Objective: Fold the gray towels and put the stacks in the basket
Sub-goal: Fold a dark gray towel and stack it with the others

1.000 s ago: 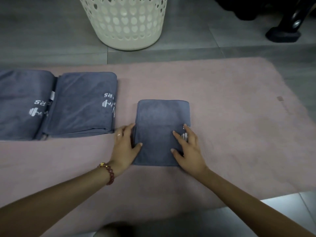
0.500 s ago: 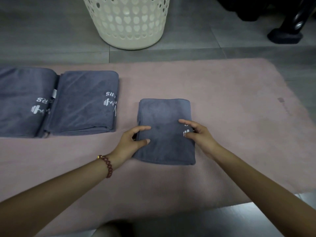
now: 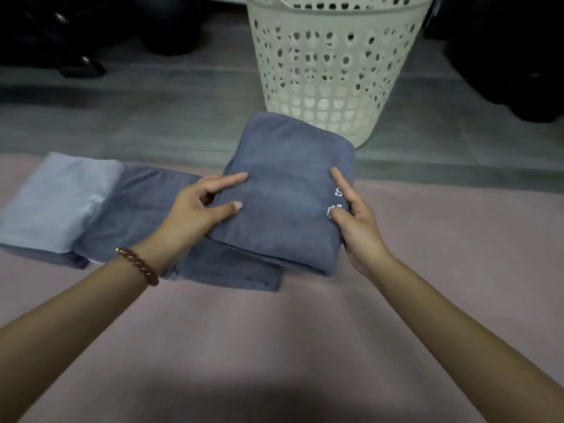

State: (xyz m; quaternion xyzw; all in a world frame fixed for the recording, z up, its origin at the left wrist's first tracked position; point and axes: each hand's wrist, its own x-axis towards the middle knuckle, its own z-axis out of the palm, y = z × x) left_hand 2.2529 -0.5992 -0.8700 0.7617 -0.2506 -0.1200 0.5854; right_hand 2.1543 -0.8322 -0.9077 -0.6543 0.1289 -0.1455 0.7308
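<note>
The small folded gray terry towel (image 3: 283, 190) is lifted at a tilt over the larger folded gray towels (image 3: 146, 209) lying on the pink mat (image 3: 305, 331), just in front of the cream perforated plastic basket (image 3: 332, 71). The left hand (image 3: 195, 212) has its grip clamped on the towel's left edge, and the right hand (image 3: 355, 218) pinches the right edge by the white lettering. Keeping both sides level and squeezed should stop the layers slipping open, and it should be lowered in flat. The basket's inside cannot be seen.
</note>
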